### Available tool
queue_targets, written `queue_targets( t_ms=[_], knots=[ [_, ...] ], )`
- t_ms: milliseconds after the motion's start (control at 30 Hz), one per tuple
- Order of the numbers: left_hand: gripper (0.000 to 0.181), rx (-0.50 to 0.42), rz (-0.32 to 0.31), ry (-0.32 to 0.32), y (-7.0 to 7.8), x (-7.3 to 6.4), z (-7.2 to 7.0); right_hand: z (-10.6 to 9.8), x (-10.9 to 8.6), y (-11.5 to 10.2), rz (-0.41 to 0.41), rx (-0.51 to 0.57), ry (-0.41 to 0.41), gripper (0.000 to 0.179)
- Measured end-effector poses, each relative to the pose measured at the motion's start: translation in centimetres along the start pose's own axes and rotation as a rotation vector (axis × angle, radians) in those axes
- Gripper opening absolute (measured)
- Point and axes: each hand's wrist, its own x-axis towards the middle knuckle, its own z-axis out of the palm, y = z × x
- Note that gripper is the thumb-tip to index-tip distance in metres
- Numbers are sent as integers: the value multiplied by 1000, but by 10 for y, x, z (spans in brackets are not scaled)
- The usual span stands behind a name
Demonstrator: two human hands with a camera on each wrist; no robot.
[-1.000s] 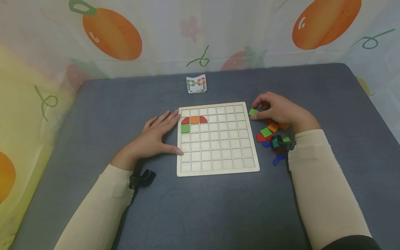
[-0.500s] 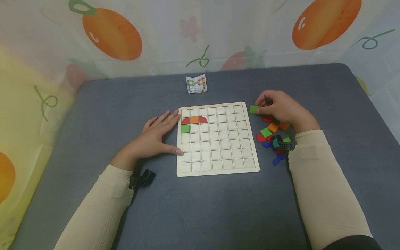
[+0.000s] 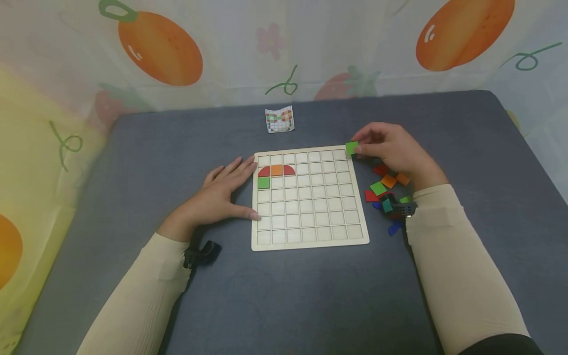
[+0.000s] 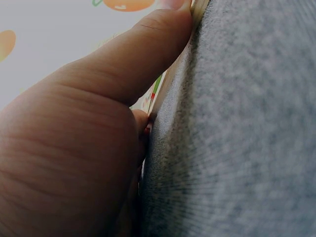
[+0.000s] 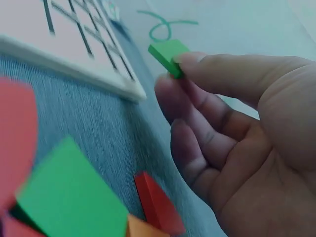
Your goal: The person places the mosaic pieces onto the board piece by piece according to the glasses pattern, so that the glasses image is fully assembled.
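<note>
My right hand [image 3: 385,145] pinches a green square tile [image 3: 351,148] between thumb and fingers, overlapping the far right corner of the wooden grid board [image 3: 306,246] in the head view. The right wrist view shows that green tile [image 5: 170,53] at the fingertips. My left hand [image 3: 213,196] lies with spread fingers along the board's left edge, its thumb on the frame. On the board's left side sit an orange square tile [image 3: 276,170], a red quarter-round tile on either side of it, and a green square tile [image 3: 264,183] below the left one.
A loose pile of red, orange [image 3: 388,181], green [image 3: 378,188] and blue [image 3: 394,228] tiles lies right of the board, partly under my right wrist. A small pattern card [image 3: 279,120] rests behind the board on the grey tabletop [image 3: 284,305]. A fruit-print curtain [image 3: 230,54] hangs beyond.
My right hand has moved up and left from beside the pile, carrying the green tile to the board's far right corner. The left hand stays in place.
</note>
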Motion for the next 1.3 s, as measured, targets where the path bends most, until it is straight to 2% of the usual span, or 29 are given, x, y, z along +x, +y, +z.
queue_targets(
  t_ms=[233, 567, 800, 1033, 1300],
  knots=[
    [129, 14, -2, -2, 0, 0, 1, 16, 4, -9, -33, 198, -3, 25],
    [128, 17, 4, 3, 0, 2, 2, 41, 7, -31, -63, 294, -61, 30],
    [128, 19, 2, -4, 1, 3, 2, 56, 5, -41, -56, 291, -74, 24],
    [128, 26, -6, -6, 2, 2, 1, 69, 6, -48, -78, 298, -110, 26],
    [128, 24, 10, -6, 1, 0, 0, 86, 5, -56, -49, 227, -164, 23]
  ],
)
